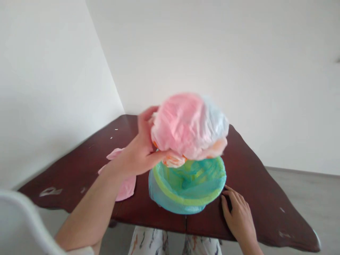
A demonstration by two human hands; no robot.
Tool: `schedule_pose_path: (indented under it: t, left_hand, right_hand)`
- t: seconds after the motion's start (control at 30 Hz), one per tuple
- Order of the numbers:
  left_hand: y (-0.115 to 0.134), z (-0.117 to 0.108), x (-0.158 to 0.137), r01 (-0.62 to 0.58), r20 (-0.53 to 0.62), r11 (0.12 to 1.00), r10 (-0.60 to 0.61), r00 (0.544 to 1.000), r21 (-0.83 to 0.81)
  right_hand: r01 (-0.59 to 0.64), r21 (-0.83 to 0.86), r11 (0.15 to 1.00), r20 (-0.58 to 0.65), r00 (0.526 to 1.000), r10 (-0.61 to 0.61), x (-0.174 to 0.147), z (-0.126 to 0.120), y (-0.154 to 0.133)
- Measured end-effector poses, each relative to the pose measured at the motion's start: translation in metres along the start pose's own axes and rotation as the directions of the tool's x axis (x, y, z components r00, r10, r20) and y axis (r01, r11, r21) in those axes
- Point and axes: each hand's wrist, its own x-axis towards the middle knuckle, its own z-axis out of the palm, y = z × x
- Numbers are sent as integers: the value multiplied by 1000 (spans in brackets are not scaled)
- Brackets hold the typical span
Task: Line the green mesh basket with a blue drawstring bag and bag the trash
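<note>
My left hand (147, 143) grips the side of a puffy pink and pale-blue plastic bundle (186, 124), crinkled, with orange-marked white parts along its underside. The bundle is slightly blurred and hangs above a green-rimmed bin (170, 194), partly covering the far side of its mouth. A thin blue-green plastic liner (183, 177) lines the bin and drapes over its outside. On the tabletop to the right of the bin lies my right hand (237, 210), holding nothing, thumb apart from the fingers, its fingertips close to the bin's lower side.
A dark red-brown table (255, 205) with wavy edges stands in a corner against white walls. Pink cloth (127, 187) lies left of the bin, partly behind my left forearm. Small white scraps (116, 129) are at the far left. A pale chair-like edge (16, 212) shows at lower left.
</note>
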Motion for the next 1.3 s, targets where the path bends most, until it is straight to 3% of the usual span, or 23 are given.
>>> schedule_pose_path:
  t: [0.03,0.07,0.1,0.17,0.33,0.4,0.47,0.5,0.53,0.63,0.67,0.73,0.8,0.87,1.03,1.1,1.2,1.27,1.3]
  left_hand:
    - [10,8,-2,6,158,1000,-8,987,13]
    - [16,17,-3,22,322,999,-35,946,46]
    - [19,25,-4,39,466,995,-79,881,96]
    - [16,42,-4,41,644,969,-194,740,245]
    - [10,80,11,-150,760,817,-429,488,557]
    - [11,84,22,-204,798,801,-462,388,563]
    - [12,76,34,-188,854,850,-430,292,492]
    - [13,68,39,-163,873,880,-389,294,447]
    - [14,59,43,-141,879,905,-338,335,402]
    - [25,37,47,-167,802,943,-143,579,288]
    - [30,35,45,-198,772,947,-74,631,253]
    - [39,38,37,-261,752,946,31,658,189]
    - [43,50,28,-312,783,934,59,619,177]
    - [39,64,20,-313,833,929,9,554,198]
    - [11,92,11,-178,921,929,-267,283,324]
    - [2,101,11,-170,919,913,-337,203,372]
    - [0,111,17,-168,923,911,-354,154,377]
    - [4,109,26,-166,928,916,-343,147,365]
    - [7,103,31,-159,928,920,-333,165,358]
  right_hand:
    - [2,0,1000,-6,1000,-2,0,0,0]
    - [5,0,1000,-12,1000,-5,0,1,0]
    - [8,0,1000,-16,1000,-8,0,1,0]
    - [13,-2,1000,-23,1000,-13,0,1,-1]
    - [10,-9,1000,-19,1000,-10,0,0,-1]
    - [6,-7,1000,-19,1000,-6,0,0,-1]
    - [4,1,1000,-24,1000,-4,0,-1,-2]
    - [5,5,1000,-28,1000,-4,0,-1,-3]
    - [4,9,1000,-32,999,-4,0,-1,-3]
    - [2,13,1000,-41,999,-2,0,-1,-5]
    - [3,13,1000,-41,999,-2,0,-1,-6]
    - [3,12,1000,-39,999,-3,0,-1,-7]
    - [3,8,1000,-34,999,-3,1,-2,-7]
    - [5,5,1000,-33,999,-5,1,-2,-7]
    - [10,6,1000,-33,999,-10,1,0,-4]
    - [4,6,1000,-32,999,-4,1,0,-4]
    - [0,9,1000,-32,999,0,1,-1,-4]
    - [4,12,1000,-34,999,-3,2,-1,-5]
    - [6,14,1000,-34,999,-5,2,-1,-5]
